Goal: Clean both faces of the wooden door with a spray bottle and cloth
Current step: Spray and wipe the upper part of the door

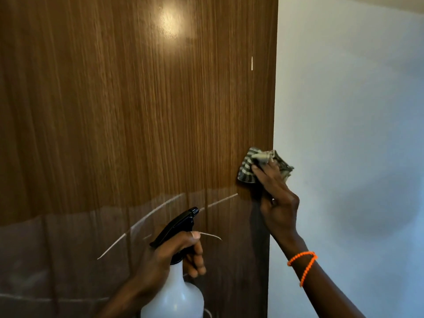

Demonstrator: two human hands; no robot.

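Left hand: fingers curled round the neck of a white spray bottle, near the wooden door's lower edge of view. Right hand, orange bead bracelet: fingers pressed a striped cloth against the door's right edge.

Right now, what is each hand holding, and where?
Left hand grips the spray bottle at its neck; right hand presses the bunched cloth against the door.
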